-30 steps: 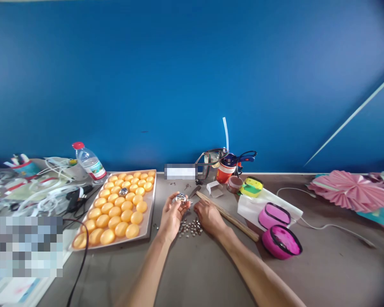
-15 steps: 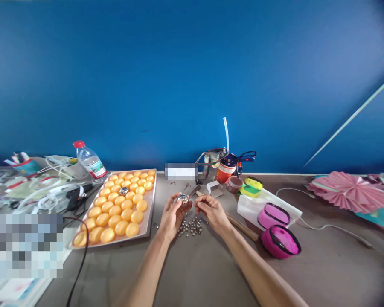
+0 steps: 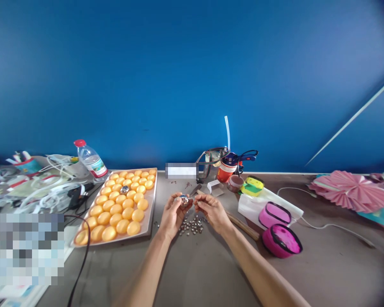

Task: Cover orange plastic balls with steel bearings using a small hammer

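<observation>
A shiny silver-studded ball point(image 3: 184, 199) sits in the fingers of my left hand point(image 3: 172, 218), which is closed around it. Just to its right, my right hand point(image 3: 213, 213) has thumb and fingertips pinched together; whatever they hold is too small to make out. Beneath both hands lies a loose pile of small silver rhinestone-like pieces point(image 3: 193, 226). To the left, a shallow white tray point(image 3: 152, 200) carries rows of orange balls point(image 3: 115, 219). One ball point(image 3: 124, 190) among them is silver-covered like the one I hold.
A hammer's wooden handle point(image 3: 246, 227) extends from under my right hand. Right of it are pink mesh cases point(image 3: 281, 242) and a yellow-green case point(image 3: 253, 186). Behind stand a red cup point(image 3: 227, 172) and a jar point(image 3: 235, 183). A bottle point(image 3: 94, 164) and tangled cables point(image 3: 45, 200) occupy the left.
The whole view has shifted slightly. Both hands keep nearly the same place and pose, with the silver-studded ball still in the left fingers.
</observation>
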A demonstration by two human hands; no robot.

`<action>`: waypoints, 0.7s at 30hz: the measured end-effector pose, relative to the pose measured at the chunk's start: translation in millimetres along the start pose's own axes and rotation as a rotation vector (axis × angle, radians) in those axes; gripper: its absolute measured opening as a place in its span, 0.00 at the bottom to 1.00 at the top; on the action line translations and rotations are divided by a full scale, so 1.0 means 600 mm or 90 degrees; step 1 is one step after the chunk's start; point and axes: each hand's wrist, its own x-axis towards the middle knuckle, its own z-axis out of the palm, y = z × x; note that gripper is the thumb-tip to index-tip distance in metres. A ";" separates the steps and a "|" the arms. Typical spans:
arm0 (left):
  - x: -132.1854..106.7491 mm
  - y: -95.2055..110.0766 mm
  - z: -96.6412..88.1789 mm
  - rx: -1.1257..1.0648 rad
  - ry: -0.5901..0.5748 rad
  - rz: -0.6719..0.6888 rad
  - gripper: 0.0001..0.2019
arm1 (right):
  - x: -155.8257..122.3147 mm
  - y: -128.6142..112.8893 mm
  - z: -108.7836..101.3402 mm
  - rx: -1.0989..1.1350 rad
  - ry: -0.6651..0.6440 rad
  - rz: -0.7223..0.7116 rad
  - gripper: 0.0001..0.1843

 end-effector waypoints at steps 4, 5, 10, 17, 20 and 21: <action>0.003 -0.002 -0.004 0.001 0.007 -0.004 0.13 | -0.001 0.002 0.002 -0.023 0.000 0.007 0.13; 0.004 -0.003 -0.005 0.003 0.009 -0.001 0.14 | -0.001 0.002 0.003 -0.029 -0.002 0.005 0.12; 0.005 -0.006 -0.007 0.007 0.011 0.007 0.13 | -0.003 0.003 0.004 -0.079 -0.016 -0.004 0.08; 0.002 -0.010 0.000 0.026 0.020 0.006 0.15 | -0.007 0.005 0.011 -0.118 -0.032 -0.019 0.06; 0.001 -0.013 0.002 0.028 0.019 0.008 0.14 | -0.007 0.008 0.014 -0.152 -0.013 -0.036 0.04; 0.001 -0.014 0.002 0.026 0.019 0.009 0.13 | -0.006 0.010 0.014 -0.171 -0.004 -0.044 0.04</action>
